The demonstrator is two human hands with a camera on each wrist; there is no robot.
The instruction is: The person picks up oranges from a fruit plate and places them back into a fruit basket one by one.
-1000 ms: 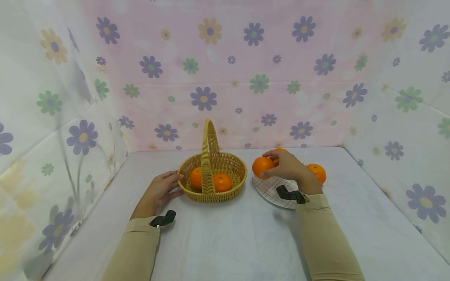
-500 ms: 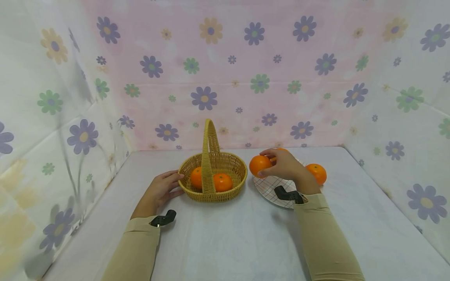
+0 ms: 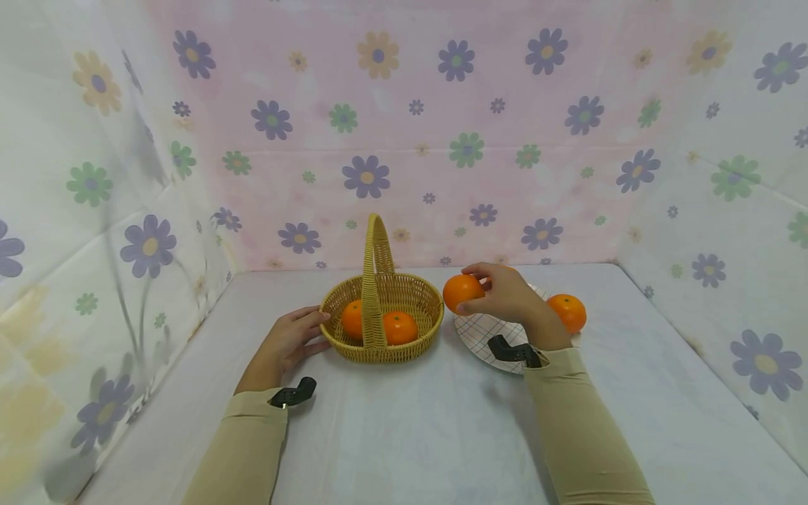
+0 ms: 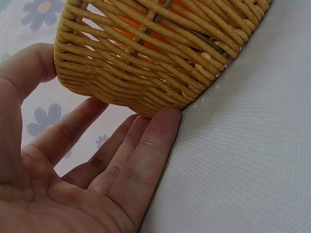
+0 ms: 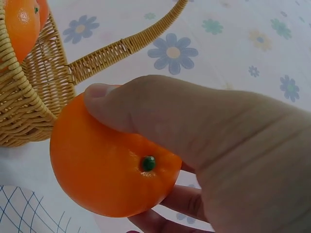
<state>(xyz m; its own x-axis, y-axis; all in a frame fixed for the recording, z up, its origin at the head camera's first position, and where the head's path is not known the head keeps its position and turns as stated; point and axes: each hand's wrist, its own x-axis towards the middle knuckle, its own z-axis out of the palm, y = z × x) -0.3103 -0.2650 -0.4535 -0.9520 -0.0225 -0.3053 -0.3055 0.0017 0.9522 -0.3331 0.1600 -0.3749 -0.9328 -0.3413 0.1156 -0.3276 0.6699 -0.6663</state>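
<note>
A wicker basket [image 3: 385, 355] with a tall arched handle stands on the table, two oranges [image 3: 400, 328] lying inside. My left hand [image 3: 295, 341] holds the basket's left side: in the left wrist view the thumb [image 4: 41, 60] reaches the rim and the fingertips [image 4: 165, 121] rest against the outer wall, low by the tablecloth. Between thumb and fingers my right hand [image 3: 508, 294] grips another orange [image 3: 461, 294], raised just right of the basket's rim. In the right wrist view, the held orange [image 5: 107, 155] shows its green stem end, with the thumb across its top.
Below the right hand is a round plate [image 3: 486, 344] with a checked pattern. One orange [image 3: 567, 313] sits at its right side; a sliver of another shows behind the hand. A flower-patterned cloth [image 3: 429, 175] rises at the back and both sides.
The right hand has moved slightly left and up with the orange, nearer the basket's right rim. The left hand and basket stay where they were.
</note>
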